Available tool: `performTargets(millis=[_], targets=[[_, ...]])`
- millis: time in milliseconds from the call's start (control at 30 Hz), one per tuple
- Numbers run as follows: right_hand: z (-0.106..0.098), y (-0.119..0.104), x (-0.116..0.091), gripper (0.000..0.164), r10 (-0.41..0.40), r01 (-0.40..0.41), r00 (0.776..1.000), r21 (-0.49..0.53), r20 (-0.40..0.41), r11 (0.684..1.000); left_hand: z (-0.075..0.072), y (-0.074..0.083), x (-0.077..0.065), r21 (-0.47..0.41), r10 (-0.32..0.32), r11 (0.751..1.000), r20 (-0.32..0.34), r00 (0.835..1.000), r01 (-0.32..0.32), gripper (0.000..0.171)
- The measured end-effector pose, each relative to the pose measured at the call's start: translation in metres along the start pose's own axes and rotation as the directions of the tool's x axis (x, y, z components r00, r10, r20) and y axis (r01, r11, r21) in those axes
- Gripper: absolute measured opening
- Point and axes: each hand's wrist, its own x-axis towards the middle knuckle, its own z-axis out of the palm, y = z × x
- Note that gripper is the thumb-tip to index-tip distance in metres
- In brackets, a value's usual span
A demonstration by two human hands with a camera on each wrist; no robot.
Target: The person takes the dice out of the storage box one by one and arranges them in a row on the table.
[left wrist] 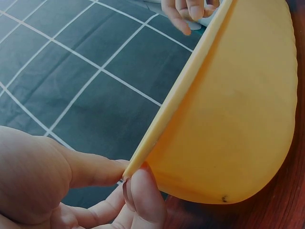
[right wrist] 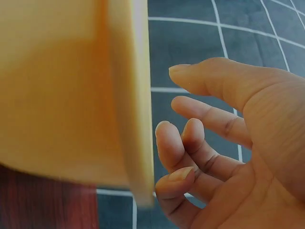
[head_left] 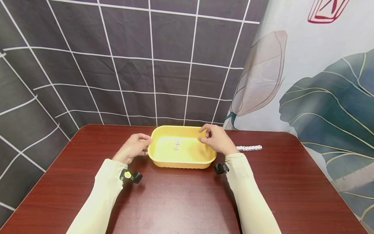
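Note:
A yellow plastic tray (head_left: 181,164) sits on the table, with one white die (head_left: 177,142) and a second white die (head_left: 176,148) lying near each other inside. At its left end, my left hand (head_left: 132,148) pinches the rim between thumb and finger, which the left wrist view shows up close on the tray wall (left wrist: 228,119). Over the right end of the tray hovers my right hand (head_left: 217,139). In the right wrist view this hand (right wrist: 224,133) has its fingers loosely bent, holds nothing, and is beside the tray's rim (right wrist: 138,95).
To the right of the tray, a straight row of white dice (head_left: 249,148) lies on the reddish-brown table (head_left: 175,201), its left end hidden by the right arm. A dark gridded cloth (head_left: 125,74) hangs behind the table, with a leaf-patterned cloth (head_left: 330,107) at the right.

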Motion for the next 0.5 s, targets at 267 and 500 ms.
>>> performTargets(millis=[267, 500], targets=[[0.016, -0.009, 0.007, 0.027, -0.018, 0.018, 0.999, 0.004, 0.037, 1.000, 0.002, -0.002, 0.001, -0.002, -0.002, 1.000, 0.006, 1.000, 0.002, 0.036], [0.029, -0.015, 0.012, 0.030, -0.050, 0.051, 0.996, -0.016, 0.068, 0.999, 0.001, -0.001, 0.001, -0.004, 0.001, 1.000, 0.004, 1.000, -0.001, 0.035]])
